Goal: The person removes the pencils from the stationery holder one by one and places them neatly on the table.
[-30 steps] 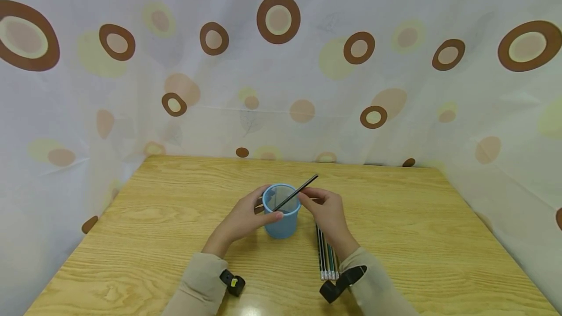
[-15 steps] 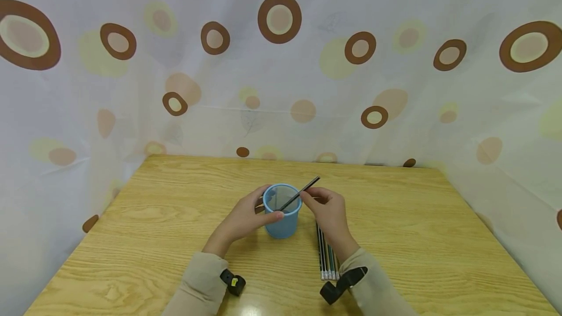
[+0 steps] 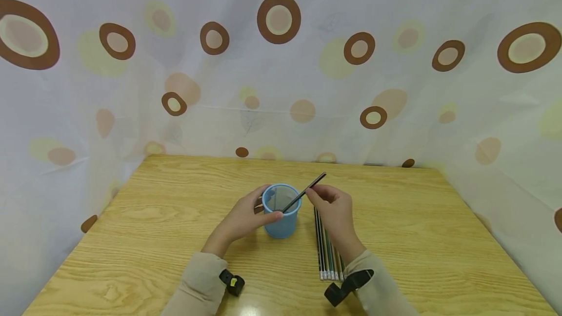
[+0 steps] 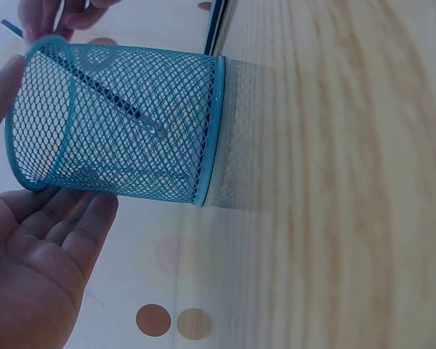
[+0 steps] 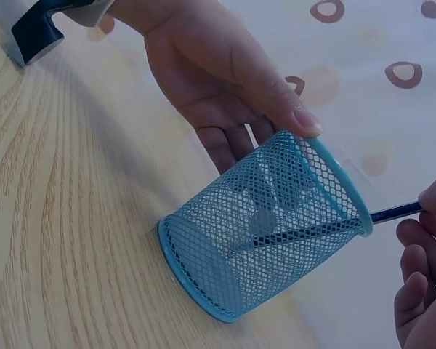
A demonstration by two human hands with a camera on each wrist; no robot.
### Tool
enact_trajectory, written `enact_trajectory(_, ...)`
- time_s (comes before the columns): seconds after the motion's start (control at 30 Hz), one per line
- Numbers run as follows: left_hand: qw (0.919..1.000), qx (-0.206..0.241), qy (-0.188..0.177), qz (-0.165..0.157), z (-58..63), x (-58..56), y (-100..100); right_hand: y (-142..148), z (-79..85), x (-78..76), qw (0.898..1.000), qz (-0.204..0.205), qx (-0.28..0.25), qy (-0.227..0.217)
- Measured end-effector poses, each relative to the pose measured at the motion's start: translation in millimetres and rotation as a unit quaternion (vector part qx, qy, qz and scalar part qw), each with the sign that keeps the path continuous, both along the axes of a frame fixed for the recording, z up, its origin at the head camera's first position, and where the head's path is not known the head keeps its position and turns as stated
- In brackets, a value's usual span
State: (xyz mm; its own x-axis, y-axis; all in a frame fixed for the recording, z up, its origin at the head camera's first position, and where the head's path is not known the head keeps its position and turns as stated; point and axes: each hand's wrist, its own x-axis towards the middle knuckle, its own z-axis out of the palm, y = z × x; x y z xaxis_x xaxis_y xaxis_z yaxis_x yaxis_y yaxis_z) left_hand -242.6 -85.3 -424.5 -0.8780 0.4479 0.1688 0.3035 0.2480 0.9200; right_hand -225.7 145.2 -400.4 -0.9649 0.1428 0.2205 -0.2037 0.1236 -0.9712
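Observation:
A blue mesh pencil cup [image 3: 281, 228] stands upright on the wooden table. My left hand [image 3: 244, 216] holds it from the left, thumb at the near rim and fingers around the far side. My right hand [image 3: 335, 212] pinches a dark pencil [image 3: 319, 179] by its upper part, just right of the rim. The pencil leans into the cup at a slant; through the mesh in the left wrist view, its lower end [image 4: 154, 128] shows inside, above the base. Beneath my right forearm lies a row of several pencils [image 3: 326, 252], partly covered, with their ferrule ends toward me.
The wooden table [image 3: 175, 194] reaches back to a pale curtain [image 3: 281, 72] printed with brown rings and spots. Black wrist straps with small cameras [image 3: 335, 294] sit on both sleeves.
My right hand has shifted slightly right, and the pencil's upper end has moved right with it. More of the pencil row shows. The left hand and cup have stayed in place.

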Motion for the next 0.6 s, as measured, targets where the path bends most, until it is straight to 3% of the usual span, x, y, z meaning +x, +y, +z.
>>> enact_trajectory(0.23, 1.0, -0.002, -0.005, 0.003, 4.8, 2.9, 1, 1, 5.2, 2.9, 1.0, -0.011, -0.008, 0.011)
enact_trajectory(0.6, 1.0, 0.002, -0.001, 0.001, 2.2, 1.1, 1, 2, 12.5, 6.4, 0.999, -0.02, -0.034, 0.037)
